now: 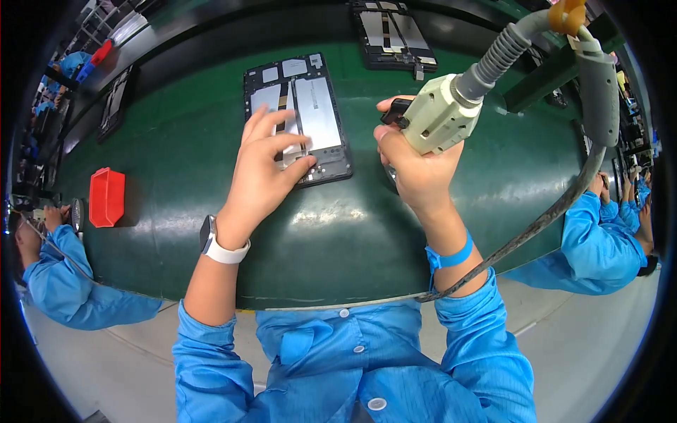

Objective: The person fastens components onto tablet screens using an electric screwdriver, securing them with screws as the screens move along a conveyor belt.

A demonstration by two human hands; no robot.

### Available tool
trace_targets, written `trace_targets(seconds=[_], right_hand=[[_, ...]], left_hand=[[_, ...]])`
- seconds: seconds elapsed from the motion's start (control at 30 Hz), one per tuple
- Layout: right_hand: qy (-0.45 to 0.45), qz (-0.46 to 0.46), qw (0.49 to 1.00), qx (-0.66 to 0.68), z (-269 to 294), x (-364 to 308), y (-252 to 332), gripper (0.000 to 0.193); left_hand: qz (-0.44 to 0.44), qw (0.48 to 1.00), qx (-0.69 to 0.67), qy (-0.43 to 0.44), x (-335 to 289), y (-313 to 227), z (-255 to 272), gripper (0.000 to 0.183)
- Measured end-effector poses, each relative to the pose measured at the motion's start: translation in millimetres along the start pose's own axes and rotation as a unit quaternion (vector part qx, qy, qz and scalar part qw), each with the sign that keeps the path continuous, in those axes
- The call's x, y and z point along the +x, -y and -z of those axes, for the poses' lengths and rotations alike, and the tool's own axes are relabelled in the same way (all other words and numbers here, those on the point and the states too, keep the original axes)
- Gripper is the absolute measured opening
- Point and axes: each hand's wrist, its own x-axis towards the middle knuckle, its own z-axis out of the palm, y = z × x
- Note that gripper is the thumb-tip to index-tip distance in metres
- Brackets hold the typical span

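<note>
An opened tablet (321, 116) lies on the green work surface in front of me, its silver battery panels and dark lower board showing. Over its left half and lower edge is my left hand (262, 158), fingers spread and slightly curled, with nothing visible in them; the thumb is at the lower board. To the right of the tablet, my right hand (423, 158) is wrapped round a pale corded electric screwdriver (444, 113). A thick grey cable rises from the tool's upper end. The screwdriver's tip is hidden behind my hand.
A red bin (107, 197) stands at the left. Another opened tablet (395, 39) lies at the far side, and a dark device (115, 102) at far left. The grey cable (543, 220) hangs down along my right forearm. People in blue work on both sides.
</note>
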Motion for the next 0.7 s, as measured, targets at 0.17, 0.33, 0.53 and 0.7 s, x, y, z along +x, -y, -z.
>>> trace_targets(seconds=[0.17,0.33,0.53,0.7], right_hand=[[0.003,-0.007,1.000,0.001,-1.8,-0.4,0.8,0.025],[0.002,-0.012,1.000,0.000,-1.4,0.7,1.5,0.025],[0.001,-0.001,1.000,0.000,-3.6,-0.5,1.9,0.025],[0.011,-0.006,1.000,-0.014,-4.1,0.2,3.3,0.025]], left_hand=[[0.001,0.990,-0.059,0.125,13.7,4.4,1.9,0.005],[0.003,0.988,-0.046,0.149,19.8,4.1,6.3,0.007],[-0.001,0.986,-0.040,0.160,21.2,1.6,8.2,0.007],[-0.005,0.984,-0.044,0.170,22.9,2.4,10.0,0.008]])
